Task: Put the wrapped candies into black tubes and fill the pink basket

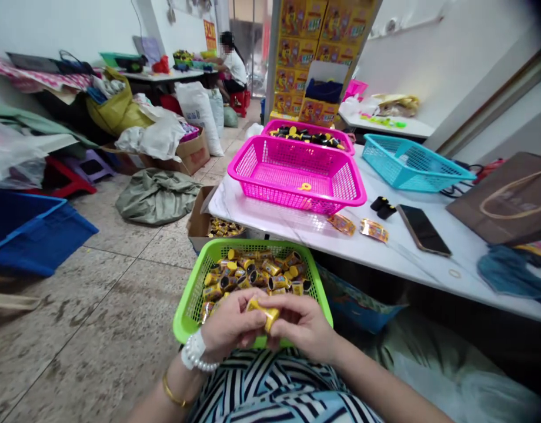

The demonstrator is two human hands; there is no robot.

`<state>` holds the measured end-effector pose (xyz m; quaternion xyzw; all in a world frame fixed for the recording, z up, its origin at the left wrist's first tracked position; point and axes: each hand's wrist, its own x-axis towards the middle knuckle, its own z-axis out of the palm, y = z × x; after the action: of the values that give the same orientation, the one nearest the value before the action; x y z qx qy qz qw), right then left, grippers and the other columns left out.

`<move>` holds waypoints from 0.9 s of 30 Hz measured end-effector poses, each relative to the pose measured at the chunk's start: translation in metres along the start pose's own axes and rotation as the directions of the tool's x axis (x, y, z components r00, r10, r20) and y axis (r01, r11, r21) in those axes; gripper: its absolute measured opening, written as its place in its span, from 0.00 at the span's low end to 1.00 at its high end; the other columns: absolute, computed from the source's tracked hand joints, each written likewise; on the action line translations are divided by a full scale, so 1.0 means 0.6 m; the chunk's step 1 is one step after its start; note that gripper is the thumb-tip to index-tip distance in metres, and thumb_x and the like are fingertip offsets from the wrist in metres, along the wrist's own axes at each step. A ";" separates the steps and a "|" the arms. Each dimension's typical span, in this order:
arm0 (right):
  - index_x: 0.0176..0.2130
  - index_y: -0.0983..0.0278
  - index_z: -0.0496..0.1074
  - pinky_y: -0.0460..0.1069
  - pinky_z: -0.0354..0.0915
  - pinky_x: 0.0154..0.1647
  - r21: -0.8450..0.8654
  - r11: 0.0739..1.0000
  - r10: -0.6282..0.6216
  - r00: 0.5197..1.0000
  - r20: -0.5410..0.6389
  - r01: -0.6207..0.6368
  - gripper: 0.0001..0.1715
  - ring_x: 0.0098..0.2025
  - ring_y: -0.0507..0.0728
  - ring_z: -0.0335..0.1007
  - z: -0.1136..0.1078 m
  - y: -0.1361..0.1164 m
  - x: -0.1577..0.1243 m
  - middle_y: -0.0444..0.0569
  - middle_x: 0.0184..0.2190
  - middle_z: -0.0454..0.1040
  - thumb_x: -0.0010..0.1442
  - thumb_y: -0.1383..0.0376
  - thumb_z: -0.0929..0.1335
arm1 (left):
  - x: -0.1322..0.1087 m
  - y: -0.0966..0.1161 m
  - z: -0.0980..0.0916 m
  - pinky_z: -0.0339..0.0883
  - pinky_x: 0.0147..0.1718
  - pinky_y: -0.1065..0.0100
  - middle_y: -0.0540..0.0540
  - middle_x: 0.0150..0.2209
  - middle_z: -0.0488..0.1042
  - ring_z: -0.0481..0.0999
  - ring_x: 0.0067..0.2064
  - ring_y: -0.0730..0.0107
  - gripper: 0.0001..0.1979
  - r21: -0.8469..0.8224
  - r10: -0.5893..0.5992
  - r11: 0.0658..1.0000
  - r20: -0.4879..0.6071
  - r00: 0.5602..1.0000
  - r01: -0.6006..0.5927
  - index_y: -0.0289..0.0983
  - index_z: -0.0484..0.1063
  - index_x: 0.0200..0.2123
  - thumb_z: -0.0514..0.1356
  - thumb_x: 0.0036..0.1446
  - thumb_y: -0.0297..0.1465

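Note:
My left hand and my right hand meet over my lap, both pinched on one small yellow wrapped piece. Just beyond them a green basket rests on my knees, filled with several yellow-and-black wrapped pieces. A pearl bracelet and a gold bangle circle my left wrist.
A white table stands ahead with a pink basket holding one yellow ring, a second pink basket of pieces, a blue basket, a phone and two loose wrappers. A cardboard box sits on the floor. A person sits far back.

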<state>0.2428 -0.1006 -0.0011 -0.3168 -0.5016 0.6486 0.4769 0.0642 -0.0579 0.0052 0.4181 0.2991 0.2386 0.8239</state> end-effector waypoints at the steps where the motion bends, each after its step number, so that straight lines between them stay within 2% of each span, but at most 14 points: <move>1: 0.47 0.59 0.76 0.43 0.72 0.23 0.042 0.999 0.020 1.000 -0.004 -0.020 0.18 0.22 0.50 0.76 0.003 0.004 -0.003 0.44 0.26 0.78 0.56 0.65 0.74 | 0.001 -0.004 0.003 0.46 0.11 0.80 0.55 0.19 0.67 0.55 0.13 0.85 0.25 -0.016 -0.003 1.000 0.019 1.000 0.003 0.35 0.66 0.34 0.71 0.43 0.47; 5: 0.42 0.63 0.76 0.42 0.67 0.15 0.147 0.987 0.075 0.995 -0.071 -0.064 0.17 0.17 0.51 0.73 0.009 0.031 -0.002 0.43 0.21 0.76 0.53 0.59 0.75 | 0.011 -0.015 0.004 0.41 0.11 0.78 0.59 0.15 0.60 0.48 0.12 0.85 0.26 -0.011 0.003 1.000 0.034 0.999 -0.002 0.36 0.65 0.32 0.68 0.45 0.52; 7: 0.44 0.64 0.75 0.43 0.68 0.16 0.063 0.996 0.069 0.995 -0.074 -0.064 0.21 0.16 0.50 0.72 0.002 0.032 0.006 0.43 0.22 0.76 0.54 0.56 0.75 | 0.015 -0.006 -0.004 0.41 0.12 0.77 0.57 0.16 0.62 0.49 0.13 0.84 0.27 0.109 0.011 0.994 0.029 1.000 -0.014 0.36 0.65 0.32 0.65 0.47 0.54; 9: 0.50 0.64 0.74 0.44 0.70 0.19 -0.130 0.990 0.044 0.997 -0.059 -0.051 0.24 0.17 0.50 0.71 -0.012 0.017 0.014 0.42 0.21 0.75 0.56 0.55 0.73 | 0.015 0.012 -0.014 0.50 0.14 0.75 0.54 0.20 0.67 0.58 0.15 0.80 0.26 0.348 0.102 0.934 -0.056 0.993 -0.076 0.35 0.68 0.35 0.63 0.50 0.54; 10: 0.52 0.64 0.73 0.44 0.69 0.20 -0.248 0.968 0.024 0.997 -0.067 -0.040 0.25 0.18 0.50 0.71 -0.021 0.004 0.018 0.41 0.21 0.74 0.57 0.56 0.72 | 0.015 0.022 -0.018 0.58 0.18 0.73 0.50 0.24 0.71 0.64 0.19 0.75 0.25 0.504 0.213 0.856 -0.143 0.966 -0.115 0.35 0.70 0.39 0.62 0.51 0.52; 12: 0.52 0.63 0.74 0.43 0.68 0.21 -0.491 0.871 -0.069 0.991 -0.112 0.005 0.23 0.19 0.50 0.71 -0.044 -0.031 0.026 0.41 0.21 0.74 0.59 0.58 0.71 | 0.017 0.034 -0.020 0.70 0.33 0.63 0.41 0.37 0.77 0.76 0.34 0.61 0.26 0.796 0.509 0.593 -0.257 0.822 -0.119 0.35 0.71 0.48 0.63 0.54 0.48; 13: 0.50 0.63 0.76 0.43 0.67 0.22 -0.601 0.799 -0.146 0.980 -0.132 0.038 0.20 0.21 0.50 0.71 -0.056 -0.054 0.031 0.42 0.22 0.75 0.59 0.60 0.70 | 0.020 0.036 -0.018 0.70 0.42 0.57 0.37 0.45 0.77 0.76 0.43 0.55 0.27 0.890 0.622 0.447 -0.237 0.746 -0.090 0.35 0.70 0.52 0.63 0.54 0.46; 14: 0.47 0.63 0.78 0.44 0.68 0.25 -0.697 0.713 -0.237 0.962 -0.133 0.080 0.16 0.23 0.50 0.72 -0.068 -0.080 0.038 0.44 0.24 0.77 0.60 0.61 0.70 | 0.024 0.033 -0.014 0.67 0.49 0.53 0.35 0.51 0.75 0.74 0.51 0.50 0.28 0.946 0.679 0.316 -0.175 0.712 -0.069 0.35 0.69 0.55 0.63 0.54 0.44; 15: 0.43 0.63 0.79 0.45 0.69 0.27 -0.774 0.621 -0.327 0.938 -0.114 0.123 0.13 0.25 0.51 0.73 -0.081 -0.110 0.049 0.46 0.26 0.78 0.60 0.61 0.70 | 0.030 0.028 -0.009 0.63 0.54 0.50 0.35 0.54 0.73 0.70 0.56 0.48 0.29 0.976 0.681 0.205 -0.090 0.726 -0.072 0.35 0.69 0.56 0.63 0.54 0.43; 17: 0.41 0.63 0.80 0.47 0.70 0.33 -0.868 0.451 -0.473 0.880 -0.035 0.208 0.11 0.30 0.53 0.75 -0.108 -0.178 0.079 0.48 0.30 0.80 0.60 0.61 0.70 | 0.042 0.013 0.000 0.59 0.58 0.47 0.36 0.55 0.73 0.67 0.59 0.45 0.31 0.992 0.577 0.046 0.067 0.814 -0.115 0.37 0.70 0.57 0.65 0.52 0.43; 20: 0.40 0.62 0.81 0.48 0.68 0.32 -0.945 0.271 -0.526 0.850 0.014 0.183 0.11 0.27 0.52 0.73 -0.163 -0.286 0.150 0.47 0.29 0.80 0.61 0.61 0.69 | 0.051 -0.004 0.000 0.58 0.57 0.45 0.38 0.50 0.77 0.71 0.54 0.45 0.25 0.996 0.460 -0.081 0.072 0.885 -0.039 0.38 0.74 0.52 0.67 0.51 0.41; 22: 0.39 0.61 0.81 0.49 0.67 0.32 -0.984 0.152 -0.412 0.911 0.028 0.099 0.09 0.29 0.53 0.73 -0.211 -0.339 0.202 0.47 0.28 0.80 0.56 0.63 0.72 | 0.048 -0.007 -0.013 0.59 0.56 0.45 0.38 0.46 0.79 0.74 0.50 0.47 0.16 0.987 0.469 -0.130 -0.018 0.883 0.089 0.37 0.78 0.45 0.64 0.55 0.38; 24: 0.36 0.60 0.82 0.49 0.65 0.31 -1.000 0.026 -0.147 0.989 0.002 0.006 0.11 0.28 0.52 0.72 -0.260 -0.365 0.245 0.46 0.28 0.79 0.48 0.68 0.75 | 0.040 -0.007 -0.031 0.59 0.54 0.46 0.37 0.45 0.79 0.75 0.48 0.48 0.14 0.973 0.496 -0.156 -0.072 0.865 0.171 0.36 0.79 0.41 0.60 0.58 0.37; 27: 0.32 0.61 0.82 0.48 0.63 0.31 -1.000 -0.003 0.027 1.000 -0.001 -0.001 0.19 0.27 0.52 0.70 -0.308 -0.350 0.287 0.45 0.26 0.78 0.38 0.77 0.76 | 0.031 -0.009 -0.051 0.60 0.53 0.47 0.37 0.48 0.78 0.74 0.50 0.48 0.18 0.974 0.540 -0.155 -0.056 0.840 0.165 0.37 0.78 0.46 0.59 0.59 0.41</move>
<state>0.4110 0.1341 0.1557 -0.5603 -0.8146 0.1104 0.1014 0.0567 -0.0320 -0.0191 0.8560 0.4888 0.1484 0.0800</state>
